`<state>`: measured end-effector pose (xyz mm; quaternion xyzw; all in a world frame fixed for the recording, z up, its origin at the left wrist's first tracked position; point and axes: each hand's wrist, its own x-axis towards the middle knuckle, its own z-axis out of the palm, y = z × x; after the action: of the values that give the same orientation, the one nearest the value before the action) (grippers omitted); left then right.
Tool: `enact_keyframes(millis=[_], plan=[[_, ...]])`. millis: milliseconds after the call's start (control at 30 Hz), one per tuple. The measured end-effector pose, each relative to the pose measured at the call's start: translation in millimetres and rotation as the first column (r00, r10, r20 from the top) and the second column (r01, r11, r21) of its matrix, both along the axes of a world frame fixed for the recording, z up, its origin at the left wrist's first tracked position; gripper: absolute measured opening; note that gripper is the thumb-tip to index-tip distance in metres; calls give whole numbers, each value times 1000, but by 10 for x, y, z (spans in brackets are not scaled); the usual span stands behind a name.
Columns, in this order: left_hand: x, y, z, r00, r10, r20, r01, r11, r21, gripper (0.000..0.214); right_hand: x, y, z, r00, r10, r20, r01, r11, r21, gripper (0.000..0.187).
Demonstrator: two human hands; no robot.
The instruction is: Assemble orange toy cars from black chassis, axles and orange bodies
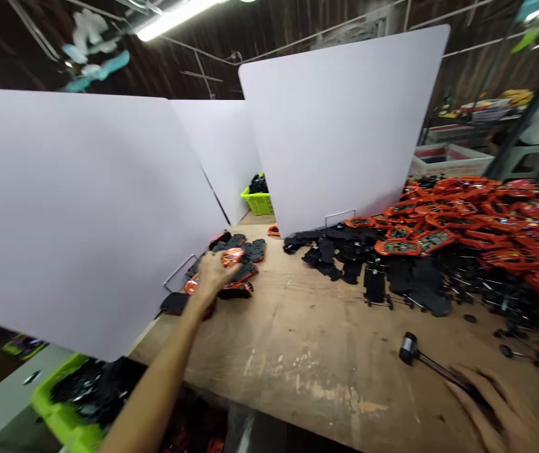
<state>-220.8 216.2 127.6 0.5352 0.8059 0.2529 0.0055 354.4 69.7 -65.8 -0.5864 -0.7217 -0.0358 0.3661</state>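
Note:
My left hand (212, 277) reaches far out to a small pile of assembled black and orange toy parts (241, 267) by the left white divider, its fingers closed on an orange part (232, 257). My right hand (495, 409) rests low at the right edge of the wooden table (297, 340), blurred, its fingers curled on the thin handle of a small black hammer (411, 348) whose head lies on the wood.
A heap of black chassis parts (373, 264) and a big heap of orange shells (477, 220) fill the right side. White divider boards (344, 119) stand at the back and left. Green baskets (258, 200) of black parts sit behind and below left.

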Motion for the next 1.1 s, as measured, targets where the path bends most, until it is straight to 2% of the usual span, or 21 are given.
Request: enact_keyframes(millis=[67, 133, 200, 233, 367, 433, 533, 633, 733, 800, 867, 967, 1033, 1100], plan=[[-169, 234, 82, 998, 31, -53, -31, 999, 7, 43, -97, 1, 176, 999, -8, 42, 8, 1000, -12, 38], [-42, 407, 31, 998, -39, -55, 44, 994, 99, 45, -211, 69, 328, 998, -19, 63, 19, 1000, -1, 40], [341, 544, -118, 981, -173, 88, 160, 978, 135, 40, -342, 209, 455, 998, -23, 61, 22, 1000, 19, 37], [592, 614, -216, 947, -229, 223, 208, 971, 114, 37, -413, 299, 513, 998, -10, 61, 9, 1000, 22, 34], [1536, 942, -603, 855, -230, 464, 228, 972, 62, 34, -695, 681, 713, 987, 106, 124, -102, 994, -38, 28], [1790, 1065, -721, 815, -215, 539, 200, 976, 86, 30, -819, 834, 767, 984, 121, 132, -111, 991, -81, 26], [1873, 1085, -768, 763, -208, 612, 127, 977, 173, 25, -1026, 1018, 747, 994, 10, 112, 5, 991, -133, 30], [1778, 904, -694, 708, -260, 657, 94, 956, 278, 24, -1268, 1184, 645, 978, -149, 147, 170, 975, -144, 46], [1682, 543, -591, 623, -342, 704, 164, 937, 310, 31, -1382, 1275, 608, 975, -204, 86, 217, 959, -183, 50], [1672, 217, -577, 556, -374, 742, 266, 926, 268, 41, -1316, 1230, 676, 991, -123, -45, 106, 956, -274, 45], [1734, -133, -636, 429, -356, 830, 402, 898, 178, 50, -1188, 1082, 811, 962, 16, -272, -106, 941, -321, 43], [1952, -586, -807, 147, -192, 970, 558, 826, 79, 53, -1116, 741, 1040, 795, 204, -571, -398, 886, -237, 53], [2125, -786, -914, 7, -92, 996, 594, 801, 70, 52, -1233, 523, 1122, 726, 283, -627, -507, 836, -210, 60], [2264, -905, -986, -56, -54, 997, 599, 797, 77, 52, -1430, 371, 1103, 719, 304, -624, -550, 799, -243, 66]])
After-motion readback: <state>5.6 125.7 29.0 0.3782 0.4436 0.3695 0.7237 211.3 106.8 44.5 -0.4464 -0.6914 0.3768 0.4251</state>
